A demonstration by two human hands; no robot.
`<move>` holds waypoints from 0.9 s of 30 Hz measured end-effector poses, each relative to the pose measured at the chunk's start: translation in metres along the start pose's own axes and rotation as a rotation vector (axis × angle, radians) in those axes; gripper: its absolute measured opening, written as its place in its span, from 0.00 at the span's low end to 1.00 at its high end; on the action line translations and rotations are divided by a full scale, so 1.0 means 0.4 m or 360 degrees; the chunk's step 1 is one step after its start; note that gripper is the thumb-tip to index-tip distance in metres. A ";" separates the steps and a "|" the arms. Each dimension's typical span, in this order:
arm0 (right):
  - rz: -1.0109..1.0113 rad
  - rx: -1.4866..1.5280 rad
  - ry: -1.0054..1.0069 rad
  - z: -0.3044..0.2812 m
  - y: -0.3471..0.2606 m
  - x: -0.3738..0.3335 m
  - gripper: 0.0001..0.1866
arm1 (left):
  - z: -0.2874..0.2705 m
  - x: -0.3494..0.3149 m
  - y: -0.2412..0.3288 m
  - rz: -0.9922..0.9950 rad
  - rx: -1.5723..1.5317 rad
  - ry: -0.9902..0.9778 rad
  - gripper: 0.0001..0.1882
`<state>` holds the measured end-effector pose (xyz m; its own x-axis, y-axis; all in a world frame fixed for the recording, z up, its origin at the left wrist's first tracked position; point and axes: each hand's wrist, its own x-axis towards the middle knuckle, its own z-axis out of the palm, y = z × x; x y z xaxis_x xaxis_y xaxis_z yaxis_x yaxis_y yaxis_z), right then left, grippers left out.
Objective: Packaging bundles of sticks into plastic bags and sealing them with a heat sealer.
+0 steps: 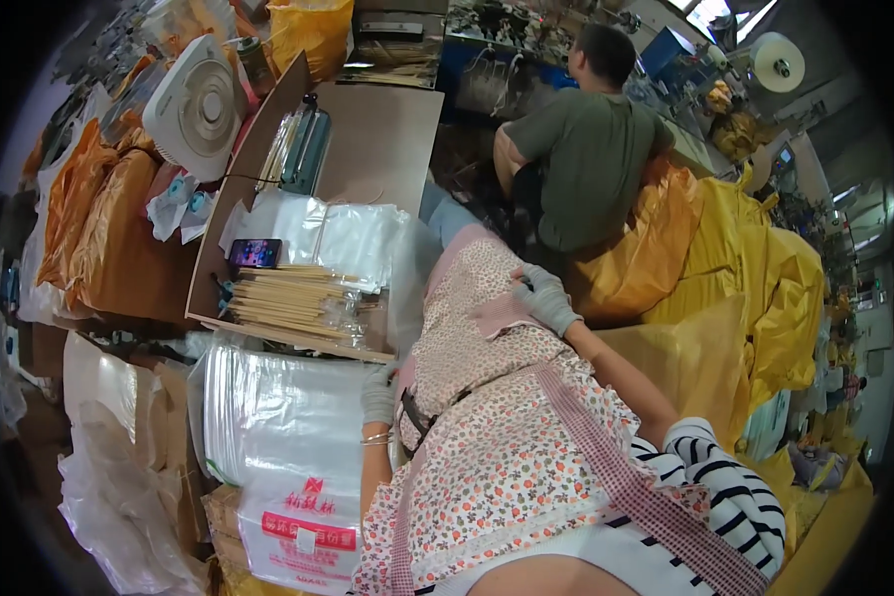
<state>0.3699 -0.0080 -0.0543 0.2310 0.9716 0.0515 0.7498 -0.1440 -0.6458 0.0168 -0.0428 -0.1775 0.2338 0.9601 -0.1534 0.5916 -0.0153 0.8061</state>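
Observation:
My right hand (548, 301), in a pale grey glove, lies on the lap of my flowered apron (507, 437). Its fingers are stretched out and apart, with nothing seen in them. My left hand (377, 393), also gloved, hangs low beside the apron, close to the front corner of a shallow cardboard tray (377, 129). Its fingers are mostly hidden. To its left lies a stack of clear plastic bags (288, 412). Inside the tray are a bundle of thin wooden sticks (293, 301), flat clear bags (353, 243) and a phone (255, 253).
A white fan (197, 107) stands left of the tray, by orange sacks (119, 238). A teal case-like object (308, 149) lies in the tray. Ahead, a person in a dark green shirt (591, 164) sits with back turned. Yellow sacks (735, 268) fill the right side.

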 end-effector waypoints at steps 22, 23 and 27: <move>-0.0257 -0.0660 -0.0595 0.499 0.188 1.860 0.27 | -0.053 1.023 0.264 -0.0526 0.0210 0.0291 0.18; -0.0251 -0.0626 -0.0572 0.532 0.216 1.972 0.28 | -0.030 1.117 0.248 -0.0565 0.0220 0.0242 0.18; -0.0238 -0.1143 -0.0721 0.653 0.263 2.290 0.47 | 0.059 1.512 0.095 -0.0280 0.0684 0.0257 0.35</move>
<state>0.4984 0.9160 -0.2742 -0.0563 0.9490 -0.3102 0.9984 0.0559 -0.0101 0.1989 0.5308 -0.2529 -0.0007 0.9890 -0.1480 0.8841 0.0698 0.4621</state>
